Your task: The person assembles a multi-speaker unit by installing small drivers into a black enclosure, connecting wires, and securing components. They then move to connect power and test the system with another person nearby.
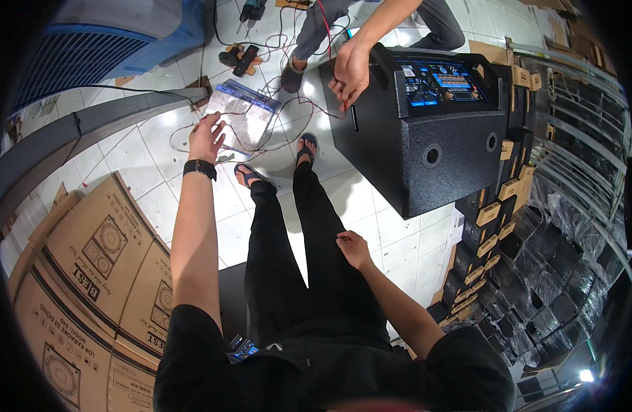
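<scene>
My left hand point(205, 139), with a black watch on its wrist, reaches forward over the floor. Its fingers are bent around a thin red-and-dark wire point(235, 113), whose loops spread across a clear plastic bag with a blue edge point(251, 97). Beside my right thigh hangs my right hand point(354, 248), fingers curled in, with nothing visible in them. Another person's hand point(350, 74) pinches a red wire above the top of a big black speaker cabinet point(450, 151). A control panel point(441, 84) with blue markings is set into that cabinet.
Large cardboard speaker boxes point(103, 254) stand at left, below a grey metal beam point(96, 123). A blue slatted machine point(103, 55) fills the far left. Black units with cardboard pieces point(487, 214) are stacked at right, near plastic-wrapped goods point(535, 275). A dark power strip point(245, 62) and cables lie ahead.
</scene>
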A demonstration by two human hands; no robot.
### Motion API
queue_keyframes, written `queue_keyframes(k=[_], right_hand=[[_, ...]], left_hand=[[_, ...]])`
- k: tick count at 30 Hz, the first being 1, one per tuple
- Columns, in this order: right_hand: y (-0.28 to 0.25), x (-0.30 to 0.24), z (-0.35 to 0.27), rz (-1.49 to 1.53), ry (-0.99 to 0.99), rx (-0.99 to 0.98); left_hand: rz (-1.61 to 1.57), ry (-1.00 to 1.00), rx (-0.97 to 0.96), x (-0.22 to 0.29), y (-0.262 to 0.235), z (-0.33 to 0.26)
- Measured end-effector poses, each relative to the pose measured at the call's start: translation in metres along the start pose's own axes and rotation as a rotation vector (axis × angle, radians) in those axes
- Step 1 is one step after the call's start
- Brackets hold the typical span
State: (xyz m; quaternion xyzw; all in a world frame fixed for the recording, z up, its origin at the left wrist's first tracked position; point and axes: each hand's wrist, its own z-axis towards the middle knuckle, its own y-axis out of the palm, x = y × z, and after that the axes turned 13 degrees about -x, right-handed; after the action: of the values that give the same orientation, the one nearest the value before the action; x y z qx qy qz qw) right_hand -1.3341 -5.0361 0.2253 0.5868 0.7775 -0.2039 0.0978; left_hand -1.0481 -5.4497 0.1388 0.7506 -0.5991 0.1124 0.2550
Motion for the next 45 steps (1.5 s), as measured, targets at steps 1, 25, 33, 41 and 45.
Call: queue_keyframes(k=[1, 25, 33, 41, 45], right_hand=[[0.0, 0.003, 0.0, 0.02, 0.013, -0.006], [-0.013, 0.011, 0.006, 0.176, 0.05, -0.036], [-0.022, -0.002, 0.006, -0.134, -0.034, -0.042], [-0.022, 0.005, -0.001, -0.212, 0.302, -0.386], [-0.012, -0.017, -0.001, -0.352, 0.373, -0.401]], left_hand=[[0.043, -0.003, -0.002, 0.001, 0.003, 0.005], [0.534, -0.174, -0.093, -0.195, -0.105, -0.12], [0.943, -0.353, -0.147, -0.255, -0.121, -0.249], [1.157, -0.293, -0.196, -0.222, -0.095, -0.316], [1.358, -0.233, -0.119, -0.217, -0.066, -0.33]])
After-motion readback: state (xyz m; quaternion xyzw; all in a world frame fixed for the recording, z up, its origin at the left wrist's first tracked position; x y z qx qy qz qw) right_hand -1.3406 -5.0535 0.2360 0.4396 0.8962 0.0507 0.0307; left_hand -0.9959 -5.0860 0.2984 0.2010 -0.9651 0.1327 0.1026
